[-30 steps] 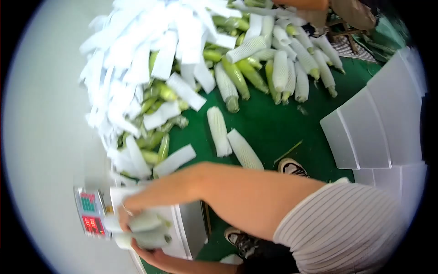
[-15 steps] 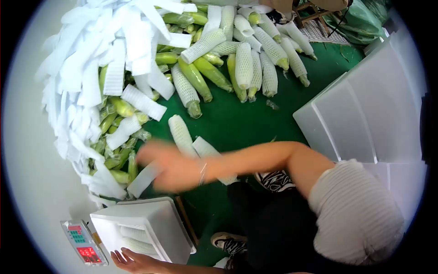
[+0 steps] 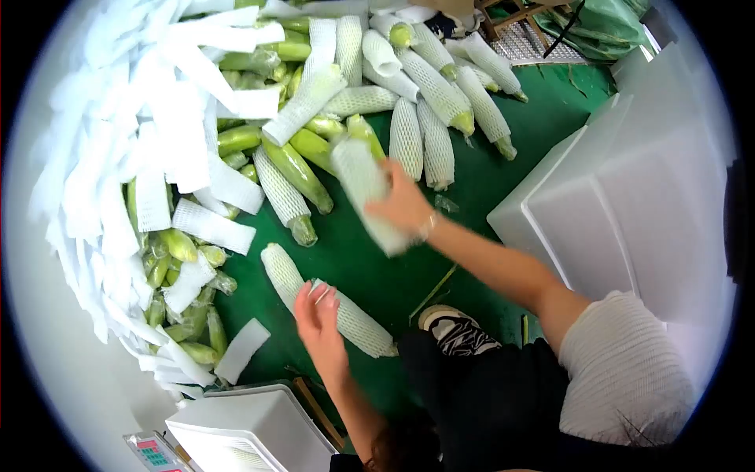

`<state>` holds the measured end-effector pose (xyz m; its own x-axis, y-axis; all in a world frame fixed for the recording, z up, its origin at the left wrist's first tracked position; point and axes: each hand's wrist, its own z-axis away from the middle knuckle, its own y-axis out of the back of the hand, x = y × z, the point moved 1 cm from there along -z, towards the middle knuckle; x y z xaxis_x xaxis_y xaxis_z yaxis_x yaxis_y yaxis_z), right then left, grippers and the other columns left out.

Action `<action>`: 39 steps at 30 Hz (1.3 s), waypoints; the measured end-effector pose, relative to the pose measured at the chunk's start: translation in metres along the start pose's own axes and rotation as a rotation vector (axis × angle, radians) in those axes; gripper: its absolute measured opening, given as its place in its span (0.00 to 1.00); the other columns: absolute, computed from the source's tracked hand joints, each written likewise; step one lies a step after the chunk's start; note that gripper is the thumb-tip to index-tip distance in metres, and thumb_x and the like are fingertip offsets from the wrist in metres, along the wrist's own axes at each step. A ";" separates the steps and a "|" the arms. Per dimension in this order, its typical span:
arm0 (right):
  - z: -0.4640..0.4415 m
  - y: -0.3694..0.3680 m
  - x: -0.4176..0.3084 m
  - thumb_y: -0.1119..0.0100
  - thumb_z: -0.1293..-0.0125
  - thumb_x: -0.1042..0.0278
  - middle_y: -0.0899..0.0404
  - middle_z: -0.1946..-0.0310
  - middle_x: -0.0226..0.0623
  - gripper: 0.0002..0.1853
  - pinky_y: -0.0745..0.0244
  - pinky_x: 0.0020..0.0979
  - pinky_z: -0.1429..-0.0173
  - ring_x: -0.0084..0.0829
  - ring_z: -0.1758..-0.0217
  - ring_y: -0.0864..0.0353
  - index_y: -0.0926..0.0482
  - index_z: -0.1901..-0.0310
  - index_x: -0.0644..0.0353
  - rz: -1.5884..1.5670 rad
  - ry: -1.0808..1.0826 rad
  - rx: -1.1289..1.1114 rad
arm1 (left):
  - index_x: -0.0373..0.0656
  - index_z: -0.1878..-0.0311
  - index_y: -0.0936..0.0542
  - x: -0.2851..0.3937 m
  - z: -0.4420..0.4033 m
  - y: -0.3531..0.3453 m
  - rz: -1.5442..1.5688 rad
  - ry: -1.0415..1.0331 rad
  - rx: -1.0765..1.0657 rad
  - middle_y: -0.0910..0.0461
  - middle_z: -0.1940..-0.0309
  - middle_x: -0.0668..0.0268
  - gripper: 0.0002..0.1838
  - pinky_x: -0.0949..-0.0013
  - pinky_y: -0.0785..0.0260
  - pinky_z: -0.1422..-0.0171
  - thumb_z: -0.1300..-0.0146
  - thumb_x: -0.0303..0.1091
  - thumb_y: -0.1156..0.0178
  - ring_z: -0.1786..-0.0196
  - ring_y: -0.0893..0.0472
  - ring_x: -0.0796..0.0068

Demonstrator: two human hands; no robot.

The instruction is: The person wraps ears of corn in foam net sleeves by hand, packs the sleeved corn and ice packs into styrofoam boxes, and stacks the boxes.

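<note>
My right hand (image 3: 397,203) is closed around a zucchini in a white foam net (image 3: 362,177), which is slightly blurred and tilted. Right beside it is the pile of long green zucchini (image 3: 295,169), some bare in clear film and others in foam nets. My left hand (image 3: 320,318) has its fingers apart, over two netted zucchini on the green floor: one (image 3: 283,269) lies to its upper left, the other (image 3: 362,326) reaches to its right. Whether its fingertips touch either of them I cannot tell.
Loose white foam nets (image 3: 181,102) heap over the zucchini at the left. A white foam box (image 3: 236,421) stands at the lower left beside a scale display (image 3: 153,452). Stacked white bins (image 3: 613,181) stand at the right. A shoe (image 3: 456,330) is on the green floor (image 3: 456,252).
My right hand has moved up and right from the loose nets and taken a netted zucchini from the pile. My left hand has left the box and moved up. The view has shifted.
</note>
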<state>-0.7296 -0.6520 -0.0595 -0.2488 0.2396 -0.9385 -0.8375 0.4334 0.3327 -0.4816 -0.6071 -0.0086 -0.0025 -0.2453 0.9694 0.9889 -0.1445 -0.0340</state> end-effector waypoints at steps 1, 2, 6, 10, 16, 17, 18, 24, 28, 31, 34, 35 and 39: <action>0.038 -0.013 0.003 0.30 0.60 0.67 0.34 0.40 0.48 0.48 0.40 0.36 0.32 0.39 0.35 0.34 0.45 0.35 0.65 -0.063 0.149 -0.128 | 0.35 0.35 0.40 -0.010 0.000 -0.007 0.077 0.082 -0.053 0.30 0.45 0.52 0.24 0.60 0.34 0.39 0.29 0.35 0.51 0.44 0.27 0.59; 0.071 -0.017 -0.005 0.32 0.58 0.68 0.36 0.39 0.45 0.46 0.43 0.36 0.29 0.39 0.34 0.37 0.44 0.35 0.64 -0.186 0.202 -0.364 | 0.36 0.35 0.39 -0.019 0.002 -0.012 0.299 0.193 -0.048 0.28 0.47 0.53 0.26 0.63 0.33 0.40 0.36 0.28 0.44 0.45 0.26 0.62; 0.090 -0.007 -0.008 0.36 0.52 0.69 0.32 0.45 0.45 0.33 0.32 0.36 0.40 0.37 0.44 0.29 0.34 0.41 0.63 0.051 0.316 -0.371 | 0.33 0.40 0.35 -0.077 0.024 0.013 0.463 0.354 0.178 0.25 0.54 0.54 0.31 0.55 0.27 0.50 0.48 0.30 0.38 0.54 0.22 0.58; -0.028 0.043 0.030 0.40 0.46 0.64 0.32 0.50 0.58 0.31 0.36 0.42 0.40 0.53 0.45 0.32 0.38 0.44 0.73 0.494 0.272 0.327 | 0.33 0.39 0.35 -0.076 0.046 0.045 0.497 0.445 0.231 0.24 0.54 0.53 0.35 0.54 0.28 0.47 0.47 0.44 0.38 0.53 0.22 0.56; -0.104 0.012 0.061 0.33 0.52 0.56 0.34 0.50 0.60 0.42 0.38 0.47 0.39 0.56 0.45 0.34 0.42 0.42 0.72 0.902 -0.101 0.382 | 0.31 0.40 0.35 -0.063 0.027 0.036 0.416 0.348 0.145 0.25 0.53 0.54 0.29 0.58 0.28 0.49 0.42 0.37 0.40 0.54 0.22 0.59; -0.101 0.016 0.058 0.33 0.53 0.58 0.34 0.50 0.58 0.44 0.38 0.46 0.39 0.54 0.45 0.34 0.45 0.39 0.69 0.872 -0.176 0.268 | 0.32 0.39 0.35 -0.061 0.021 0.025 0.438 0.362 0.137 0.26 0.51 0.55 0.28 0.59 0.29 0.48 0.41 0.33 0.40 0.52 0.23 0.59; -0.095 0.018 0.054 0.33 0.53 0.58 0.34 0.50 0.58 0.44 0.38 0.46 0.39 0.54 0.45 0.34 0.45 0.39 0.69 0.877 -0.164 0.275 | 0.33 0.39 0.34 -0.056 0.017 0.013 0.418 0.379 0.108 0.25 0.50 0.57 0.26 0.62 0.31 0.47 0.39 0.30 0.40 0.51 0.24 0.62; -0.082 0.049 0.041 0.34 0.55 0.62 0.33 0.51 0.53 0.36 0.36 0.46 0.43 0.54 0.48 0.32 0.38 0.44 0.64 0.875 0.014 -0.180 | 0.31 0.39 0.37 -0.098 -0.042 -0.045 -0.025 0.217 0.147 0.27 0.48 0.54 0.33 0.63 0.33 0.44 0.44 0.34 0.33 0.49 0.25 0.60; -0.157 0.081 0.016 0.36 0.53 0.63 0.32 0.54 0.54 0.30 0.34 0.45 0.46 0.53 0.49 0.32 0.34 0.48 0.64 0.719 0.411 0.490 | 0.30 0.39 0.40 -0.105 -0.047 -0.056 -0.408 0.202 0.267 0.30 0.47 0.48 0.38 0.57 0.34 0.43 0.46 0.39 0.32 0.47 0.27 0.51; -0.212 0.093 -0.007 0.36 0.53 0.60 0.30 0.56 0.54 0.30 0.32 0.47 0.48 0.55 0.52 0.30 0.33 0.50 0.65 0.697 0.448 0.599 | 0.30 0.37 0.42 -0.101 -0.044 -0.068 -0.767 0.149 0.396 0.37 0.42 0.45 0.43 0.51 0.35 0.43 0.48 0.46 0.33 0.43 0.33 0.42; -0.268 0.088 -0.021 0.38 0.49 0.50 0.30 0.50 0.58 0.34 0.30 0.45 0.45 0.53 0.47 0.28 0.34 0.48 0.71 0.618 0.171 0.471 | 0.30 0.37 0.42 -0.109 -0.050 -0.065 -0.760 0.147 0.389 0.36 0.44 0.45 0.44 0.51 0.35 0.43 0.49 0.48 0.33 0.43 0.33 0.43; -0.291 0.080 -0.017 0.39 0.49 0.45 0.31 0.46 0.59 0.40 0.31 0.44 0.42 0.52 0.43 0.29 0.36 0.45 0.72 0.683 -0.022 0.369 | 0.30 0.37 0.42 -0.109 -0.052 -0.064 -0.757 0.151 0.400 0.36 0.44 0.45 0.44 0.51 0.35 0.43 0.49 0.48 0.33 0.43 0.33 0.43; -0.352 0.066 0.015 0.40 0.50 0.34 0.30 0.41 0.56 0.49 0.29 0.39 0.40 0.46 0.40 0.26 0.35 0.40 0.75 0.876 -0.253 0.212 | 0.29 0.37 0.40 -0.111 -0.049 -0.062 -0.713 0.158 0.376 0.36 0.44 0.45 0.44 0.52 0.37 0.41 0.49 0.48 0.33 0.42 0.33 0.45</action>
<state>-0.9592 -0.9256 -0.0842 -0.6151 0.7269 -0.3053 -0.2891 0.1523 0.9451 -0.5501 -0.6182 -0.1257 -0.6421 -0.3525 0.6808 0.7256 0.0070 0.6881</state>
